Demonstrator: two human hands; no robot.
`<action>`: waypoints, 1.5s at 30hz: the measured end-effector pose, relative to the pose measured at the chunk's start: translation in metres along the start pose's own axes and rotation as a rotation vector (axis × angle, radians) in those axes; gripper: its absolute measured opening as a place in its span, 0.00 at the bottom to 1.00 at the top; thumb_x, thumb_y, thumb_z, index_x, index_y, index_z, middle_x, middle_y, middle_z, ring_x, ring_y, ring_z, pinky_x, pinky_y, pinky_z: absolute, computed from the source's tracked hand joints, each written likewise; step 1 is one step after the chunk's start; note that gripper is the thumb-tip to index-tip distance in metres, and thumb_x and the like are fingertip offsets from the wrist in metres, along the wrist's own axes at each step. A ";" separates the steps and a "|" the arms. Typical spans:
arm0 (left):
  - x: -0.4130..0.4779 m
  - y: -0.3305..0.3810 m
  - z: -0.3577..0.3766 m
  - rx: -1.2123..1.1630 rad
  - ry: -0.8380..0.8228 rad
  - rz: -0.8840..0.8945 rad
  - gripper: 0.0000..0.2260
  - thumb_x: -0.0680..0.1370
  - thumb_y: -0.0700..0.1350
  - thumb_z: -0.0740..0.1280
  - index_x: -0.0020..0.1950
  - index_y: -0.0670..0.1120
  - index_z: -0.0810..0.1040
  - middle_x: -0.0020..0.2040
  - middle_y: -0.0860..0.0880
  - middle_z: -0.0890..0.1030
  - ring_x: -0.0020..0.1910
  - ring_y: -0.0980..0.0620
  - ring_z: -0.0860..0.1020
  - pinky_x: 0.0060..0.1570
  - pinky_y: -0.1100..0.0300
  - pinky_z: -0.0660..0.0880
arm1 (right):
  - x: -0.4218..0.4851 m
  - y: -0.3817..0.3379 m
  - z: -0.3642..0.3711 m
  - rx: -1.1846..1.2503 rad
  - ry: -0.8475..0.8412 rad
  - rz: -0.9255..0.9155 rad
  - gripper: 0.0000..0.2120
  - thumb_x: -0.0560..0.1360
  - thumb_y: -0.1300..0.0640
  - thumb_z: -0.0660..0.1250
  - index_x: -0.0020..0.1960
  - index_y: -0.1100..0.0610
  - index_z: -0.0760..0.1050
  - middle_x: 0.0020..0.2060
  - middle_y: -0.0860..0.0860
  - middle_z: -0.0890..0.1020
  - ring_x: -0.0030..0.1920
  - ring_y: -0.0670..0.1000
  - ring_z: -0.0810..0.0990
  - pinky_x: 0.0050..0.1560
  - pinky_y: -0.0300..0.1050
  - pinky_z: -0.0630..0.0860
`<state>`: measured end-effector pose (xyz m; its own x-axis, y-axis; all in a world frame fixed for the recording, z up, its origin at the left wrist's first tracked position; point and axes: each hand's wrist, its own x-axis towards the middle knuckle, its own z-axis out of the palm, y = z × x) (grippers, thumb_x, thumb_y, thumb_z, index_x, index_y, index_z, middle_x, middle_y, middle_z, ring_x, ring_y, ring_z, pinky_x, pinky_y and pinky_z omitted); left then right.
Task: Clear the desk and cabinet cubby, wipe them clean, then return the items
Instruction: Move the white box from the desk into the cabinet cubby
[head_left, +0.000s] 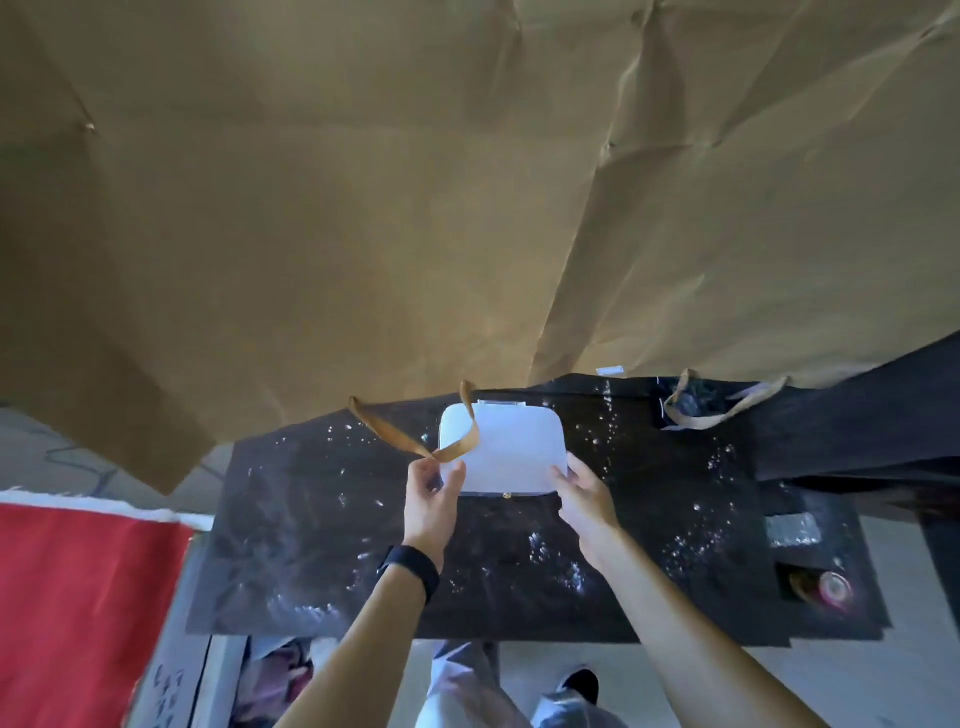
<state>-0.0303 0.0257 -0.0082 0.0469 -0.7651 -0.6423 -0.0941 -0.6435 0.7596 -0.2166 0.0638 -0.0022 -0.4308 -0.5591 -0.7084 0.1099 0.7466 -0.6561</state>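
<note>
The white box (506, 447), smooth with rounded corners, is by the middle of the far edge of the speckled black desk (311, 519). My right hand (584, 493) grips its near right corner. My left hand (434, 493) pinches the handle (400, 441) of the brown paper bag (363, 208).

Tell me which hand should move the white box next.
Right, I'd say: the right hand grips the white box at its near corner, while the left hand pinches the bag handle.
</note>
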 end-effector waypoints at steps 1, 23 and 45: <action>-0.005 0.001 0.003 -0.013 0.009 0.019 0.13 0.76 0.53 0.70 0.55 0.51 0.71 0.58 0.46 0.77 0.56 0.47 0.77 0.49 0.58 0.73 | -0.003 0.004 -0.005 0.057 0.011 0.007 0.16 0.80 0.53 0.67 0.67 0.47 0.74 0.64 0.46 0.78 0.66 0.50 0.76 0.69 0.55 0.71; -0.241 -0.075 0.298 -0.066 -0.594 -0.225 0.22 0.75 0.46 0.74 0.69 0.53 0.75 0.60 0.43 0.83 0.57 0.42 0.82 0.60 0.46 0.77 | -0.071 0.144 -0.387 0.791 -0.112 0.012 0.21 0.77 0.59 0.71 0.67 0.53 0.70 0.62 0.55 0.80 0.61 0.57 0.81 0.62 0.56 0.78; -0.259 0.116 0.395 1.461 0.606 1.470 0.38 0.79 0.51 0.62 0.81 0.44 0.41 0.81 0.49 0.41 0.80 0.52 0.42 0.76 0.41 0.41 | 0.053 0.054 -0.456 0.858 -0.010 -0.086 0.25 0.78 0.55 0.70 0.70 0.51 0.63 0.57 0.59 0.79 0.54 0.56 0.84 0.44 0.42 0.83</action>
<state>-0.4461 0.1593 0.2060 -0.5540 -0.6622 0.5046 -0.8271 0.5068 -0.2429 -0.6419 0.2392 0.0434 -0.4615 -0.6070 -0.6469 0.7177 0.1732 -0.6745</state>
